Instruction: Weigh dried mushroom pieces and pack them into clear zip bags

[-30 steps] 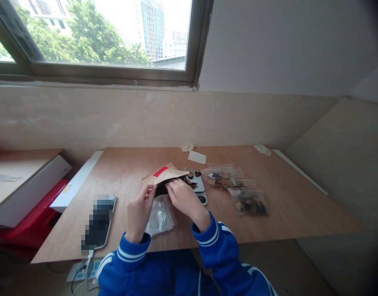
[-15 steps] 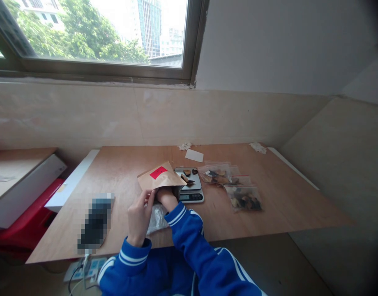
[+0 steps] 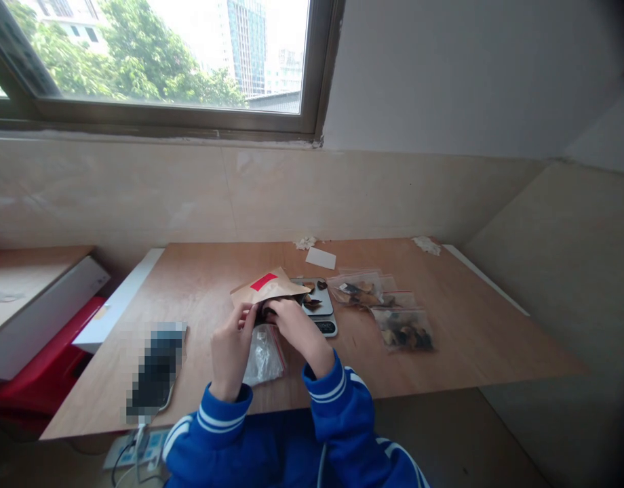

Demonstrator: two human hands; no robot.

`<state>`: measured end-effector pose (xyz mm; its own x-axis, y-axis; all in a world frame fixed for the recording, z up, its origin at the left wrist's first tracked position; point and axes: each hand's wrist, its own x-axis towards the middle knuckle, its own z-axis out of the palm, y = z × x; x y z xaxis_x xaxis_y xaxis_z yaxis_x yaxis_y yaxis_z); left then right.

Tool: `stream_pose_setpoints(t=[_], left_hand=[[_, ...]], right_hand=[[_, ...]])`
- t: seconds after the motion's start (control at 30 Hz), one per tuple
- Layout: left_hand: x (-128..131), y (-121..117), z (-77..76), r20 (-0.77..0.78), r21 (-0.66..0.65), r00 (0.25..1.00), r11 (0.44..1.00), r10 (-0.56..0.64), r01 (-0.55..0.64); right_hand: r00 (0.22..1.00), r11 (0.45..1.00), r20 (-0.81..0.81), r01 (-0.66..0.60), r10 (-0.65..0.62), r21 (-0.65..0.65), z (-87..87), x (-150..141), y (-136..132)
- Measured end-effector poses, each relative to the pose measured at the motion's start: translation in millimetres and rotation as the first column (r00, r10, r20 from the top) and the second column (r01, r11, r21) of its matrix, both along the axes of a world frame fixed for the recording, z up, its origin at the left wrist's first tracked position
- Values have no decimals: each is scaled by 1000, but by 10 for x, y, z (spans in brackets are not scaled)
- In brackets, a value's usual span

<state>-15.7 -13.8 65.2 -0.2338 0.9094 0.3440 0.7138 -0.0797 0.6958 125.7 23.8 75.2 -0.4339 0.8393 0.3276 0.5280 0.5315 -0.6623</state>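
A brown kraft paper bag (image 3: pixel 286 283) with a red label lies tilted in front of me, its mouth gaping toward me. My left hand (image 3: pixel 233 339) pinches the bag's near edge. At the opening is my right hand (image 3: pixel 296 325), its fingers bent together at the bag's dark mouth; what they hold is hidden. Partly behind the bag and my right hand sits a kitchen scale (image 3: pixel 328 308), with several dark and tan dried slices (image 3: pixel 312 302) on its plate. Below my hands lies a clear zip bag (image 3: pixel 264 356).
Zip bags of dried slices (image 3: pixel 406 332) lie right of the scale, beside another filled bag (image 3: pixel 360 290). A white card (image 3: pixel 321 257) is behind the scale. A blurred phone (image 3: pixel 157 369) with a cable lies at left, above a power strip (image 3: pixel 139 447) below the table edge.
My right hand has drawn back out of the paper bag to its mouth, and its forearm has swung right. The paper bag has shifted slightly right; my left hand still pinches it.
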Motion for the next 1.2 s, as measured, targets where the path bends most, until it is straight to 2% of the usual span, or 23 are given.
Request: stream_pose_setpoints(t=[0.1, 0.17, 0.23, 0.3, 0.33, 0.4, 0.5, 0.57, 0.73, 0.93, 1.2], left_hand=[[4, 53, 29, -8, -3, 1000, 1000, 5, -5], [-11, 98, 64, -15, -5, 1000, 1000, 23, -23], [-35, 145, 107, -28, -7, 999, 999, 43, -43], [-61, 186, 143, -40, -9, 997, 998, 60, -60], [-74, 202, 154, -43, -8, 997, 998, 68, -68], [-92, 220, 161, -48, -3, 996, 997, 81, -81], [-103, 216, 144, -45, 4, 995, 996, 85, -85], [-105, 205, 133, -43, 0, 995, 996, 85, -85], [-110, 205, 142, -49, -12, 995, 996, 92, -93], [-128, 208, 130, -28, 18, 997, 997, 78, -77], [-135, 188, 96, -26, 19, 997, 997, 69, -69]], right_hand=[[997, 1000, -76, 10, -8, 19, 216, 183, -133], [969, 1000, -246, 10, -6, 16, 241, 359, -179], [905, 999, -423, 52, -54, -17, 127, 580, -151], [834, 983, -519, 168, -185, -79, -107, 811, -28], [809, 963, -524, 242, -266, -116, -249, 917, 66], [812, 924, -441, 345, -383, -167, -535, 1082, 290], [867, 923, -319, 339, -382, -184, -861, 1198, 589], [898, 929, -252, 325, -361, -175, -981, 1212, 696], [896, 928, -254, 329, -365, -174, -1066, 1224, 690], [814, 908, -403, 369, -418, -197, -1098, 1322, 604], [767, 906, -484, 380, -422, -187, -1194, 1368, 425]])
